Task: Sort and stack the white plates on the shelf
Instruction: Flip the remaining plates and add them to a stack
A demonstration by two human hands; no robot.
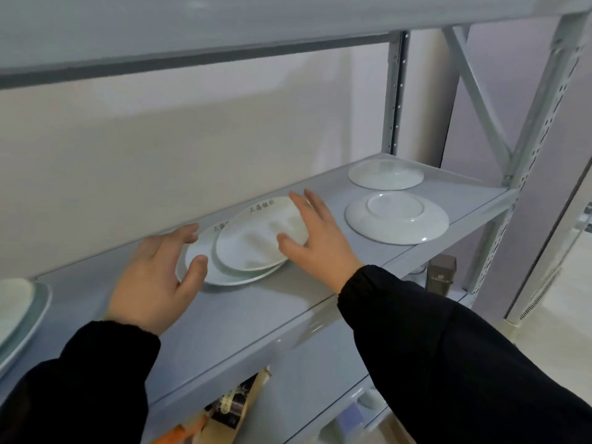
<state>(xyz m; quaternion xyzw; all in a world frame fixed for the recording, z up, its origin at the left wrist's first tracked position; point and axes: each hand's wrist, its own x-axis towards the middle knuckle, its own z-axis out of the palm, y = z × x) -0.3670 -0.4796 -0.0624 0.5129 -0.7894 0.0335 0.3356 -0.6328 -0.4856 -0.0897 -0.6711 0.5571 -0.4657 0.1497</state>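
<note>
Two white plates lie stacked face up in the middle of the grey shelf [243, 318]: a smaller top plate [253, 241] with printed characters on its rim, shifted right on a larger bottom plate [205, 267]. My right hand [315, 238] lies against the top plate's right edge, fingers straight, thumb on its face. At the stack's left rim my left hand [160, 277] has relaxed fingers and its thumb at the bottom plate's edge. Two upside-down white plates lie to the right, a near one [397, 217] and a far one [386, 174].
Another stack of plates [19, 312] sits at the shelf's far left edge. An upper shelf board [224, 30] runs overhead. Metal uprights [395, 91] frame the right end. The lower shelf holds boxes and a small dark container [442, 274].
</note>
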